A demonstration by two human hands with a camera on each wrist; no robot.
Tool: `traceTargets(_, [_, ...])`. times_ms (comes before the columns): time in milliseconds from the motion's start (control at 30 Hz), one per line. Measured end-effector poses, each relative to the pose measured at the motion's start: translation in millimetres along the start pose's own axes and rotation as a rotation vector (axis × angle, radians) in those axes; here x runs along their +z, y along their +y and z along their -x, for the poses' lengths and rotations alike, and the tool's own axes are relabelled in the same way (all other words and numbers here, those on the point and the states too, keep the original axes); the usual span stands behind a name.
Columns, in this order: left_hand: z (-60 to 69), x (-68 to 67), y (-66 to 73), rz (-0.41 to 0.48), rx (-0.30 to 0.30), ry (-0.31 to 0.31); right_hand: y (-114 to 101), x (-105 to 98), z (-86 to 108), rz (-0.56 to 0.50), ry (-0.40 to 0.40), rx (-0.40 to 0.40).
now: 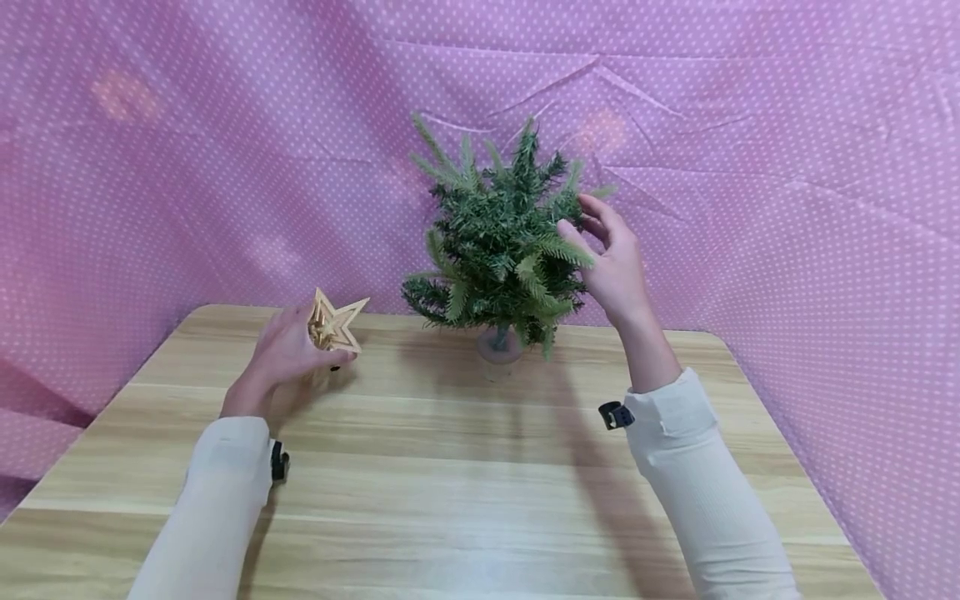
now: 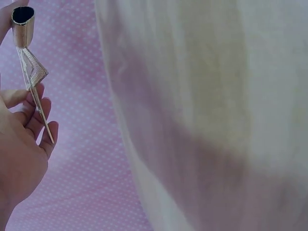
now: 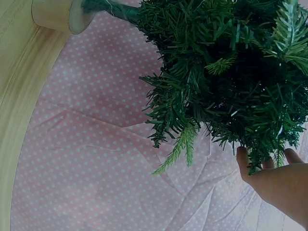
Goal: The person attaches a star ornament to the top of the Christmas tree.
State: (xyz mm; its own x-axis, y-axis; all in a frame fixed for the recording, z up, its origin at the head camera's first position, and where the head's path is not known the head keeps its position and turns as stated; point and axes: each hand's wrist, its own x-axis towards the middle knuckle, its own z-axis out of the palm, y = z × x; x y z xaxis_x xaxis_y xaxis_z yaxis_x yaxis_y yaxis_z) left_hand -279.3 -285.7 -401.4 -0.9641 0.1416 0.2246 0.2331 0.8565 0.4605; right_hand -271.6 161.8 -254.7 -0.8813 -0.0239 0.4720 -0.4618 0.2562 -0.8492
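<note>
Head cam has the left hand [image 1: 287, 346] gripping a gold star tree topper [image 1: 339, 325] between thumb and fingers, over the far left of the table and well apart from the tree; left wrist cam shows its hollow socket end, too. Right hand [image 1: 618, 268] is up against the right side of the mini artificial Christmas tree [image 1: 495, 229], thumb and fingers bent around some branch tips, but the needles hide so much I honestly can't tell if it's pinching anything. Tree's standing upright on a pale round base [image 3: 52, 14] near the back edge of the wood-grain table [image 1: 420, 500]. Both arms are in light sleeves [image 1: 697, 483] with black wristbands [image 1: 617, 415], and behind it all hangs pink polka-dot cloth [image 1: 262, 125], pretty wrinkled.
</note>
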Motion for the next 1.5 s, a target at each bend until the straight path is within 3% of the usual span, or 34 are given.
traceTargets(433, [-0.2,-11.9,26.2,-0.048,0.030,0.102,3.7,-1.5,-4.6,-0.021,-0.043,0.001])
traceTargets(867, [-3.5,-14.5,43.4,-0.061,0.033,0.280,3.1,0.4,-5.4,-0.022,-0.045,0.011])
traceTargets(1500, [-5.8,-24.0,67.4,-0.046,0.032,0.375,3.7,-0.3,-5.0,-0.027,-0.042,0.007])
